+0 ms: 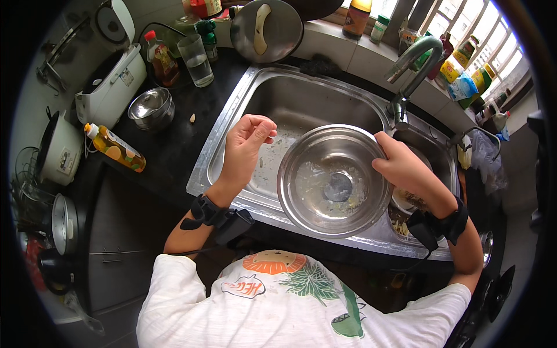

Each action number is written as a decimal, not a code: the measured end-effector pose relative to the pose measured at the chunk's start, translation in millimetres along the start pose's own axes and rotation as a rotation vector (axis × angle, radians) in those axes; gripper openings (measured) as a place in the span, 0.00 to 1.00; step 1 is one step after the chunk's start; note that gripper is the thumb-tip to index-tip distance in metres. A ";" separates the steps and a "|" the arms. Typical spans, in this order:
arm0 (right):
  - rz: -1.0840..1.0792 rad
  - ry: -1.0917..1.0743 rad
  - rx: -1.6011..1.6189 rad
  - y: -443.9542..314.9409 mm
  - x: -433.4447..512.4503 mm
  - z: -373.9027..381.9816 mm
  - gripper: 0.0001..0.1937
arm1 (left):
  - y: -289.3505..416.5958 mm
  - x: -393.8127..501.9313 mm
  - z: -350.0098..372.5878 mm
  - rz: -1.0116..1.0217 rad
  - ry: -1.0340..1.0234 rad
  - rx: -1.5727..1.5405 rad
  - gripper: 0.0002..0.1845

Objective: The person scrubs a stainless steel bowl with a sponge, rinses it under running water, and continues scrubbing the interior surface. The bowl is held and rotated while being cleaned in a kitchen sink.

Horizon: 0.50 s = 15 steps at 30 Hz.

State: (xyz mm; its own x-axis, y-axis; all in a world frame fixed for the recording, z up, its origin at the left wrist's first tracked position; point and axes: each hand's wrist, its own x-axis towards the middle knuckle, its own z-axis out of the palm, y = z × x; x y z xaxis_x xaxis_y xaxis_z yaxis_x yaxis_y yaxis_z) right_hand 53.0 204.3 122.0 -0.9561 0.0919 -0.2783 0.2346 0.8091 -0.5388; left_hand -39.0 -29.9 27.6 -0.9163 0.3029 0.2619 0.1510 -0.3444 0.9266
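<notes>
My right hand [401, 167] grips the rim of a wide stainless steel basin [300, 209] on its right side. The basin is over the front of the large sink bowl [283, 93] and its divider. A little cloudy liquid with pale yellowish bits lies in the basin's bottom. My left hand [246, 145] is above the left part of the sink bowl, apart from the basin. Its fingers are curled in against the thumb, and nothing shows between them. Small scraps are scattered on the sink floor below it.
A curved faucet [402, 93] rises behind the sink. The smaller bowl at right holds a pot [417, 152] and food scraps [400, 227]. Left on the black counter are steel bowls [150, 108], an orange soap bottle [116, 148], a glass [196, 61] and a rice cooker [126, 82].
</notes>
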 end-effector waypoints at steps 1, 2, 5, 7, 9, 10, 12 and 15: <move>-0.056 0.030 -0.049 1.4 0.6 2.1 0.11 | 2.3 -0.3 -2.1 0.045 -0.124 0.040 0.08; -0.111 0.057 -0.096 2.6 1.3 3.8 0.11 | 5.0 -0.4 -3.9 0.077 -0.232 0.086 0.09; -0.121 0.063 -0.132 4.2 3.4 8.7 0.13 | 8.9 -3.0 -0.5 0.193 -0.602 0.420 0.07; -0.162 0.057 -0.136 3.2 3.1 12.0 0.13 | 7.0 -4.8 6.7 0.364 -0.851 0.638 0.04; -0.221 0.064 -0.130 0.7 1.6 15.1 0.12 | 3.3 -8.3 12.2 0.440 -0.978 0.781 0.09; -0.181 0.045 -0.150 -1.0 0.3 16.2 0.12 | 1.8 -9.6 12.9 0.488 -1.071 0.823 0.14; -0.169 0.035 -0.157 -5.0 -1.7 17.4 0.12 | 1.0 -17.7 10.7 0.597 -1.165 0.895 0.11; -0.188 0.008 -0.155 -10.5 -2.3 17.4 0.12 | 2.5 -28.4 4.7 0.421 -1.357 0.777 0.05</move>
State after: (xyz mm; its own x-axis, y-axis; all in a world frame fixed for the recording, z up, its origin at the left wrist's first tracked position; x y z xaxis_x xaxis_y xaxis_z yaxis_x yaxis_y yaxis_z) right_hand 55.8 185.5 114.5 -0.9819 -0.0646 -0.1781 0.0233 0.8916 -0.4522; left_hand -10.9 -35.1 23.8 0.1574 0.9743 0.1613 0.8211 -0.2199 0.5267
